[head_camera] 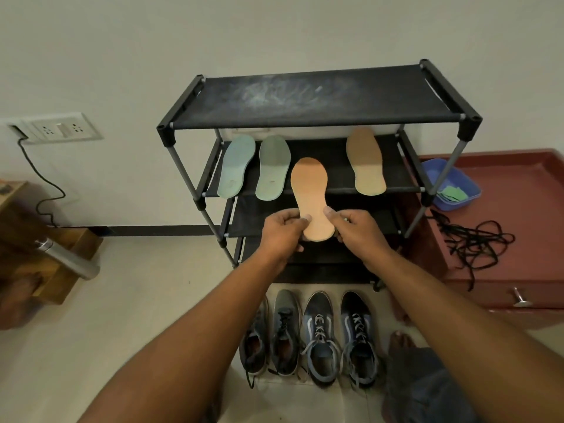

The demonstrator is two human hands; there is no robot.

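While both hands hold it up in front of the shoe rack [305, 99], the orange insole [311, 196] points lengthwise away from the person, with its heel end between the left hand [282, 228] and the right hand [355, 228]. Each grip is a pinch, thumb on top and curled fingers beneath: the left takes the insole's left edge, the right its right edge. The insole hangs in the air just before the second shelf, and whether its toe touches that shelf cannot be told.

The rack has black fabric shelves on grey tubes and stands against a plain pale wall [274, 32]; its top shelf is smeared with whitish dust. On the second shelf two green insoles [254, 166] lie side by side at the left, and a tan insole [364, 161] lies apart at the right.

On the pale floor [122, 300] before the rack, four shoes [311, 331] stand in a row with their toes toward it. Right of the rack, a red counter [518, 270] with a drawer handle carries a blue basin [451, 184] and a tangle of black laces [476, 239]. At the left, a socket plate [58, 129] sits on the wall with a black cable [39, 178] trailing down, and a metal flask [67, 257] lies on a wooden piece.
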